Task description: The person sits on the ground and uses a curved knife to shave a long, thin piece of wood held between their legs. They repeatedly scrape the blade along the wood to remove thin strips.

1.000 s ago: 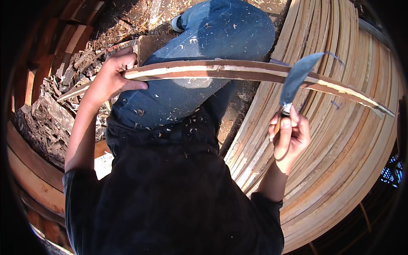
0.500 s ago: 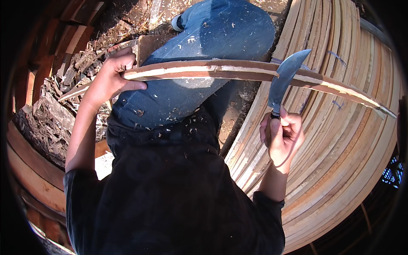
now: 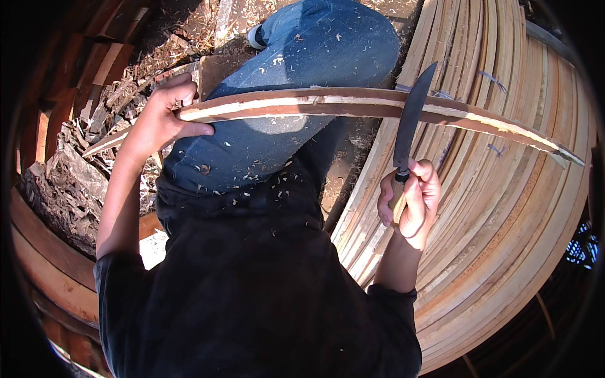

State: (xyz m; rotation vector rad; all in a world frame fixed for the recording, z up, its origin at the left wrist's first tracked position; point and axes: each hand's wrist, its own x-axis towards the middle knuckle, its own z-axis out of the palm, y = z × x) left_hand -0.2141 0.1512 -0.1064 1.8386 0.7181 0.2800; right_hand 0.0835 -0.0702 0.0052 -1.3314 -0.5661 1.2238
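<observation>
A long wooden strip (image 3: pixel 271 107), brown with a pale rough band along it, lies across my thigh in blue jeans. My left hand (image 3: pixel 171 113) is closed around the strip near its left part, thumb below. In my right hand (image 3: pixel 413 200) is a knife (image 3: pixel 413 120) with a broad dark blade and a wooden handle, the fingers wrapped round the handle. The blade points away from me and crosses over the strip right of my knee; whether its edge touches the wood I cannot tell.
A large stack of pale wooden strips (image 3: pixel 454 252) fills the right side, with bits of bluish tie (image 3: pixel 495 82) on it. Wood shavings and bark scraps (image 3: pixel 79 183) cover the ground at left. Reddish-brown boards (image 3: pixel 53 271) are piled along the left rim.
The knife has turned in my right hand, its blade now showing darker and narrower, and has shifted slightly left and toward me. My left hand keeps its hold on the strip.
</observation>
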